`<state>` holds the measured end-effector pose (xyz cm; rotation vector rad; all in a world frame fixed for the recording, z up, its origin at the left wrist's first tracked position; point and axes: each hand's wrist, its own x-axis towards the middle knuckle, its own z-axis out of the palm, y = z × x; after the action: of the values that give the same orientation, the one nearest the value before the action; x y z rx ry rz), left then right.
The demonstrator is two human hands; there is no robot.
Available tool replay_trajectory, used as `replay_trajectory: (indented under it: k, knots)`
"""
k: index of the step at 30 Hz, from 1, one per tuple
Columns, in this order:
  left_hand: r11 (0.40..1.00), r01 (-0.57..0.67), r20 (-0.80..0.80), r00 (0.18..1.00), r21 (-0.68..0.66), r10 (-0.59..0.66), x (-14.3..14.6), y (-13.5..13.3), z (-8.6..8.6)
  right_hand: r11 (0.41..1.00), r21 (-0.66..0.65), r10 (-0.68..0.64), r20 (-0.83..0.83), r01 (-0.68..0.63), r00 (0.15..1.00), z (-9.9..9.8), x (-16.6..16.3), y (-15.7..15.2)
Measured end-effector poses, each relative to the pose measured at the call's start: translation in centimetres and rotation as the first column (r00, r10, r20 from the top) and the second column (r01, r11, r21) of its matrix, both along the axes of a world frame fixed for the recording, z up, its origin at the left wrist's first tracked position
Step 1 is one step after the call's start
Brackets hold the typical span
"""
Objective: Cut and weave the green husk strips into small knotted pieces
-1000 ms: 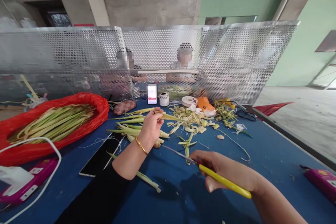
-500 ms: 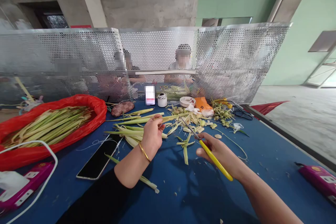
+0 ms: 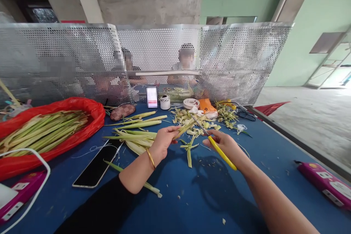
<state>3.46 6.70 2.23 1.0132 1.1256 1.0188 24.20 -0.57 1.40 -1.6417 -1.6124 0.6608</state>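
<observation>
My left hand (image 3: 162, 142), a gold bangle on its wrist, pinches a pale green stalk (image 3: 183, 130) and holds it just above the blue table (image 3: 208, 197). My right hand (image 3: 225, 145) grips yellow-handled scissors (image 3: 211, 140), whose blades point up and left toward the stalk's far end. Between the two hands lies a cut green piece (image 3: 189, 150). Several long stalks (image 3: 134, 137) lie to the left of my left hand.
A red bag of green stalks (image 3: 44, 128) sits at the left, a black phone (image 3: 95, 164) beside it. Trimmings (image 3: 189, 117), tape, a white phone and an orange object lie by the perforated metal screen (image 3: 164, 58). Pink power strips (image 3: 326, 184) rest at both edges. People sit behind the screen.
My right hand has carried the scissors up and forward to the stalk. My left hand has pulled the stalk toward me and lowered it to the right.
</observation>
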Motion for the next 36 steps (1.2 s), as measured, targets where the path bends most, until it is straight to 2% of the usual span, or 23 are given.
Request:
replay_trajectory:
  k: [3, 5, 9, 13, 18, 22, 25, 26, 27, 28, 30, 33, 36]
  knots:
    - [0.999, -0.018, -0.076, 0.997, 0.045, 0.021, -0.2, 0.3, 0.0, 0.999, -0.024, -0.038, 0.078, 0.04, 0.996, -0.3, 0.6, 0.5]
    - [0.997, -0.054, -0.113, 0.992, 0.059, 0.06, -0.3, 0.4, 0.0, 0.995, -0.03, -0.087, 0.233, 0.096, 0.969, -0.5, 1.0, 0.8]
    - [0.991, -0.114, -0.135, 0.983, 0.066, 0.122, -0.4, 0.2, 0.3, 0.971, -0.042, -0.176, 0.548, 0.237, 0.818, -1.0, 1.6, 1.2]
    - [0.996, -0.075, -0.111, 0.991, 0.048, 0.08, -0.5, -1.3, 1.1, 0.97, -0.034, -0.172, 0.607, 0.241, 0.776, -1.9, 1.9, 1.5]
    - [1.0, 0.001, -0.067, 0.998, 0.021, 0.001, -1.8, -3.7, 1.1, 0.977, 0.022, -0.187, 0.57, 0.213, 0.8, -2.2, 2.2, 1.5]
    - [0.999, -0.038, -0.051, 0.998, 0.022, 0.039, -2.3, -4.9, 0.0, 0.973, 0.115, -0.229, 0.424, 0.199, 0.876, -1.4, 1.0, 1.0]
    - [0.996, -0.068, -0.044, 0.997, 0.051, 0.07, -1.8, -5.4, -0.6, 0.979, 0.141, -0.176, 0.244, 0.144, 0.954, -0.6, -2.0, 0.7]
    - [0.995, -0.07, -0.04, 0.996, 0.069, 0.073, -1.6, -5.5, -0.7, 0.986, 0.129, -0.123, 0.151, 0.104, 0.981, -0.3, -3.4, 0.7]
    - [0.994, -0.063, -0.039, 0.997, 0.093, 0.066, -1.4, -5.6, -0.9, 0.996, 0.081, -0.038, -0.116, 0.047, 0.993, -0.1, -4.9, 0.7]
    - [0.991, -0.051, -0.044, 0.997, 0.127, 0.057, -1.3, -5.7, -0.9, 0.999, 0.026, 0.034, -0.323, -0.027, 0.946, 0.1, -6.3, 0.7]
    - [0.981, -0.032, -0.06, 0.997, 0.192, 0.044, -1.3, -5.9, -1.1, 0.994, -0.032, 0.071, -0.522, -0.103, 0.85, 0.2, -8.8, 0.8]
    - [0.979, -0.041, -0.059, 0.997, 0.201, 0.054, -1.6, -6.1, -1.2, 0.997, -0.015, 0.051, -0.664, -0.081, 0.746, 0.0, -10.5, 0.9]
    - [0.994, -0.062, -0.034, 0.997, 0.093, 0.065, -1.9, -6.2, -1.3, 0.991, -0.014, 0.081, -0.717, -0.13, 0.692, -0.4, -9.8, 0.8]
